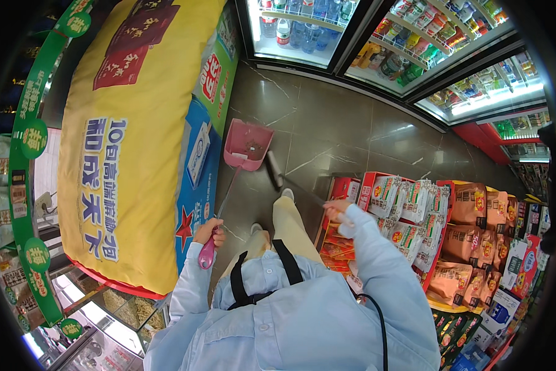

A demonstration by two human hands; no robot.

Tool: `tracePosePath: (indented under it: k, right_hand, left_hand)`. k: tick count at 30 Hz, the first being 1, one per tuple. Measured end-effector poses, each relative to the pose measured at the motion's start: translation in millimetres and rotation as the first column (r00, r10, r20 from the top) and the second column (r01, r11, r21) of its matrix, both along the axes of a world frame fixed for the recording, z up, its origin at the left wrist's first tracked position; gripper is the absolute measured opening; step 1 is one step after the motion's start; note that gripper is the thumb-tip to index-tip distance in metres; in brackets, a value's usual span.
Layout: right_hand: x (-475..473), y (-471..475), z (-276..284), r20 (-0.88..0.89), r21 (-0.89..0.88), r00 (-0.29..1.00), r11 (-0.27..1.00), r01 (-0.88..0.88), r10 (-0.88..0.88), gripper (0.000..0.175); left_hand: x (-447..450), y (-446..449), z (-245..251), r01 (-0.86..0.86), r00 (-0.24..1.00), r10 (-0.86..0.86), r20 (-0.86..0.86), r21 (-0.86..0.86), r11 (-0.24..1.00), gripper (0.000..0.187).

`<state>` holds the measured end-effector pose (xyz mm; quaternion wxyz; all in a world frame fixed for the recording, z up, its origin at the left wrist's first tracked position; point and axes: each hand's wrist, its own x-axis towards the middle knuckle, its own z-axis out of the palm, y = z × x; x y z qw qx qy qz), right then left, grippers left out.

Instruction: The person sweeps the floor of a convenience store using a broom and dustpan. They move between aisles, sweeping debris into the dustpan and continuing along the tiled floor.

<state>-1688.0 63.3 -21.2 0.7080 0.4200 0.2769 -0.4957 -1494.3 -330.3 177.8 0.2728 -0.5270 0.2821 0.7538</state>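
Note:
My left hand (209,233) is wrapped around the pink grip end of a long dustpan handle. The handle runs forward to a pink plastic dustpan (248,143) resting on the dark tiled floor. Small bits of debris lie inside the pan, along with a whitish scrap. In my right hand (339,212) is the thin dark stick of a broom. The broom head (274,169) is on the floor just right of the dustpan, close to my shoe; it looks blurred. My right hand is beside a rack of packaged snacks.
A large yellow bag-like display (134,130) stands close on my left, with a blue carton (199,185) beside it. Glass-door drink coolers (301,32) line the far side. Snack racks (400,199) crowd my right. Tiled floor (333,125) stretches between the dustpan and the coolers.

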Motion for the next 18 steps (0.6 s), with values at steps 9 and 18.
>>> tracePosePath:
  k: [9,18]
  right_hand:
    - [-112.4,88.9,55.1,-0.134,0.295,0.98,0.95,-0.103,0.148,0.027]
    - [-98.4,79.1,71.1,-0.551,0.488,0.8,0.869,0.077,0.238,0.007]
  left_hand:
    - [-24.3,13.7,-9.7,-0.175,0.981,0.166,0.096,0.089,0.981,0.016]
    - [-39.3,15.1,-9.7,-0.094,0.992,0.086,0.094,0.081,0.992,0.021]
